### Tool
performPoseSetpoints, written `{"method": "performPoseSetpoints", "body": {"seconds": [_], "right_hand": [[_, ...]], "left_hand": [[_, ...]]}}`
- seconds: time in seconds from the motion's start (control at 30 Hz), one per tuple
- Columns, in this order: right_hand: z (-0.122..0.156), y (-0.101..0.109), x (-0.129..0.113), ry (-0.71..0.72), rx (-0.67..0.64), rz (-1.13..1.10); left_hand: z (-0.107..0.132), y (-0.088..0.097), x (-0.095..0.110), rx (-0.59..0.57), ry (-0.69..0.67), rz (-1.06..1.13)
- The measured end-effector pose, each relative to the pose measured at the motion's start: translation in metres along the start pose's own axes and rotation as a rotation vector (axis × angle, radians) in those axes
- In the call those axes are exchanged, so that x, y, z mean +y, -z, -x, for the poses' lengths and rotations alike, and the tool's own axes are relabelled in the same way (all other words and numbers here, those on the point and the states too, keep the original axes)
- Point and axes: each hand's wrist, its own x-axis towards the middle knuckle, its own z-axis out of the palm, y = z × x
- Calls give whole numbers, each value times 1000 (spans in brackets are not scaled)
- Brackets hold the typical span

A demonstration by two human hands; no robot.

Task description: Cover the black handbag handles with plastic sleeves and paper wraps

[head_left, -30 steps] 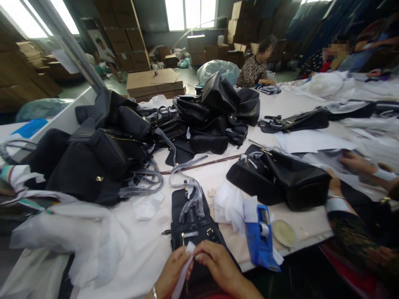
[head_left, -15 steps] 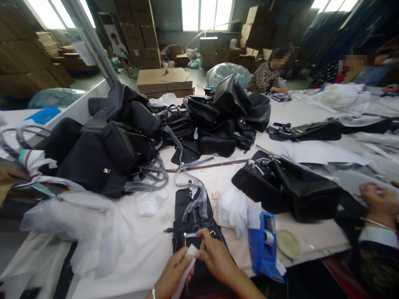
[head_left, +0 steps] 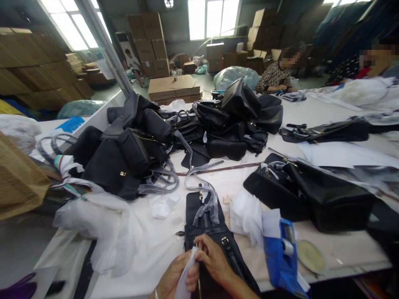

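A black leather bag (head_left: 226,249) lies in front of me on the table, its flap folded back and its straps wrapped in clear plastic (head_left: 208,209). My left hand (head_left: 179,274) is closed around a folded white paper sheet (head_left: 187,276) over the bag's left side. With fingers pinched at the upper end of that sheet, my right hand (head_left: 215,257) rests over the bag. A small gold metal part shows between the fingertips; most of it is hidden. Right of my hand, a strap with a gold buckle (head_left: 225,241) lies uncovered on the bag.
A blue tape dispenser (head_left: 282,253) and crumpled white tissue (head_left: 246,214) are on the right, near a round yellowish disc (head_left: 311,256). More black bags (head_left: 330,195) lie beyond. A heap of bags (head_left: 109,166) stands back left, with white sheeting (head_left: 106,232) before it.
The view has shifted left, and the co-worker's hand at the right edge has left it. My right fingers have come down from the upper buckle area to the sheet's tip.
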Motion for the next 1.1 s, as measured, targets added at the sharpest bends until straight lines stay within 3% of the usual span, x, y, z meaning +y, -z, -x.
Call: {"method": "performPoseSetpoints", "body": {"seconds": [0.17, 0.3, 0.4, 0.57, 0.63, 0.8, 0.97, 1.1], "right_hand": [[-6, -1, -8, 185, -137, 95], [-9, 5, -9, 245, -227, 54], [-5, 14, -4, 185, -219, 93], [11, 24, -17, -94, 37, 114], [14, 23, -28, -127, 11, 115], [3, 16, -36, -46, -113, 262], [-13, 10, -24, -69, -159, 371], [-20, 5, -17, -99, -114, 337]], "left_hand": [[3, 10, -2, -119, 82, 207], [7, 15, -3, -106, 76, 226], [7, 11, -2, -32, -2, 125], [-2, -4, -7, 155, -121, -190], [-6, -9, -12, 218, -174, -346], [-7, -19, -25, 353, -311, -635], [-5, -24, -31, 460, -393, -726], [-4, -13, -27, 456, -311, -690]]}}
